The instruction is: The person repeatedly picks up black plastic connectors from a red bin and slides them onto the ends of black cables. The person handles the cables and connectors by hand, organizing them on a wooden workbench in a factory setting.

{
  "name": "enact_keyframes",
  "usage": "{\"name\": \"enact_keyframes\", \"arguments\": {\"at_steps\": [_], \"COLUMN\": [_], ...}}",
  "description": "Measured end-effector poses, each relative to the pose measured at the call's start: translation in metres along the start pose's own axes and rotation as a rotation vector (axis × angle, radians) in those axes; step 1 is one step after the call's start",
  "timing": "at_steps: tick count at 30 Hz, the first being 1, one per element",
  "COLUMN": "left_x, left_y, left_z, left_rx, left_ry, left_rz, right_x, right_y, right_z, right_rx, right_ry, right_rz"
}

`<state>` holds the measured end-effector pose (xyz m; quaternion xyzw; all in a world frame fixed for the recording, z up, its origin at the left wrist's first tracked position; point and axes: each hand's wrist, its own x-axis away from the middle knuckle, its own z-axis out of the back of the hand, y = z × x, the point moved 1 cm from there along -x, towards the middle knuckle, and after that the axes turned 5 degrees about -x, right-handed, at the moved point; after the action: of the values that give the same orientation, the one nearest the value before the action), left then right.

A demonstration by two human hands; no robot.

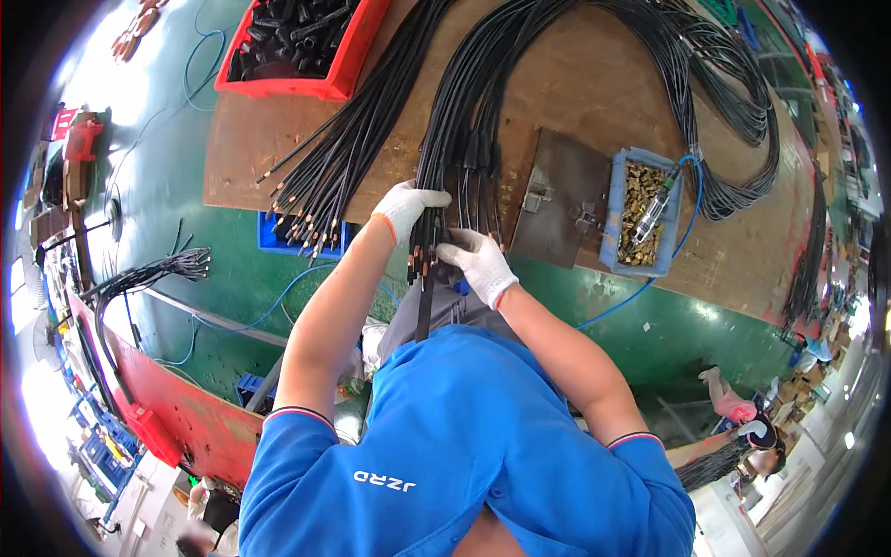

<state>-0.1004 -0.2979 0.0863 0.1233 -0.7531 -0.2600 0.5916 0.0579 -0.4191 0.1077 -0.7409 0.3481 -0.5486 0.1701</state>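
Note:
At the table's near edge I hold a thick bundle of black cables whose bare copper ends point toward me. My left hand, in a white knit glove, is closed around the bundle, its thumb lying across the top. Below it, on the right side, my gloved right hand is closed with its fingertips at the cables near their copper ends; its grip is partly hidden. Black sleeves sit on some cables just beyond that hand. A second fan of black cables lies to the left, its copper tips over the edge.
A blue bin of brass fittings stands right, with a metal air tool and its blue hose on top. Beside it lies a dark metal plate. A red bin of black parts stands far left. Other people work behind.

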Motion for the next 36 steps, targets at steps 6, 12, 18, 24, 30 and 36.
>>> {"name": "enact_keyframes", "arguments": {"at_steps": [6, 12, 18, 24, 30, 36], "left_x": [0.013, 0.015, 0.006, -0.034, -0.033, -0.045], "left_y": [0.017, 0.045, 0.033, -0.023, -0.023, -0.029], "left_z": [0.026, 0.046, 0.066, 0.066, 0.054, 0.081], "left_rx": [-0.019, -0.146, -0.189, -0.485, -0.478, -0.549], "left_ry": [-0.004, 0.019, 0.06, 0.263, 0.245, 0.291], "left_rz": [0.019, 0.004, -0.018, -0.24, -0.209, -0.253], "right_x": [-0.066, -0.172, -0.181, -0.179, -0.215, -0.266], "right_y": [-0.036, -0.062, -0.113, -0.152, -0.216, -0.283], "right_z": [-0.01, 0.014, 0.016, 0.012, -0.041, -0.148], "right_rx": [0.197, 0.519, 0.14, 0.159, 0.349, 1.274], "right_ry": [0.134, 0.344, 0.291, 0.293, 0.098, -0.011], "right_rz": [0.111, 0.238, 0.129, 0.213, 0.469, 1.11]}}
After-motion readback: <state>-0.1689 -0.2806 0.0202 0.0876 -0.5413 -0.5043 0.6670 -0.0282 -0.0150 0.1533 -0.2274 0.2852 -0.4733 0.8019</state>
